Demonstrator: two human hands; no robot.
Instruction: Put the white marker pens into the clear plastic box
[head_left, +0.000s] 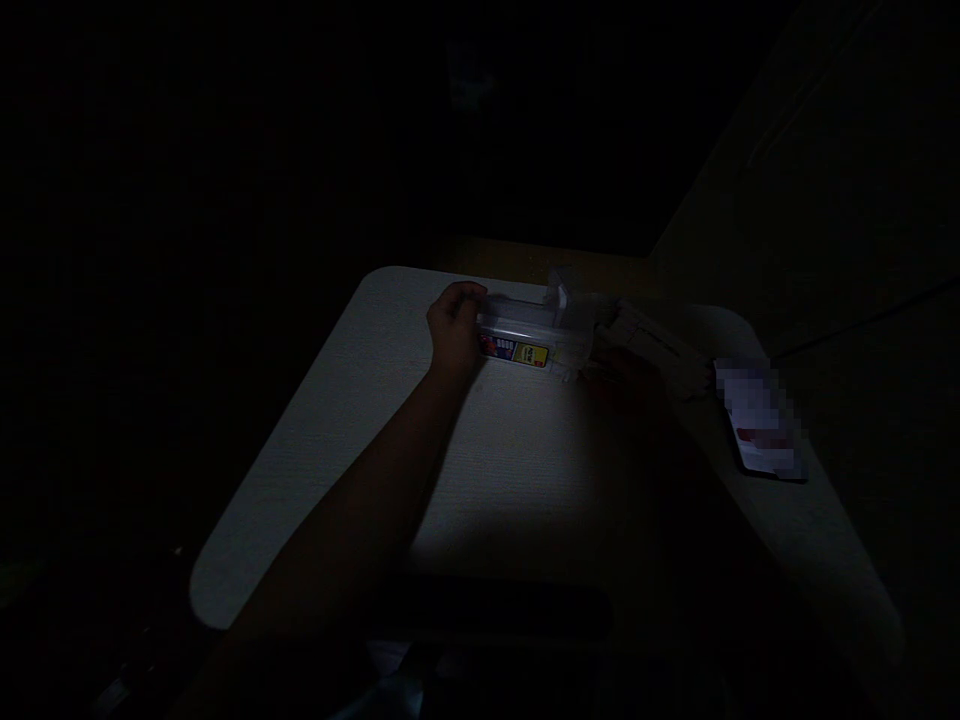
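Note:
A clear plastic container (517,330) lies on its side across the far part of the small white table. It carries a colourful label with a yellow patch on the side toward me. Round its left end, my left hand (456,325) is closed. A clear upright piece (557,292) stands at the container's far right side; I cannot tell whether it is a lid. My right hand (626,378) is in deep shadow by the container's right end, and its fingers do not show clearly. Just beyond it sits a dim, pale, blocky object (660,350) of unclear kind.
The white table (517,480) has rounded corners and a dark slot along its near edge. A phone with a lit, blurred screen (757,415) lies at the right edge. A dark cable (870,322) runs off to the right. Surroundings are nearly black.

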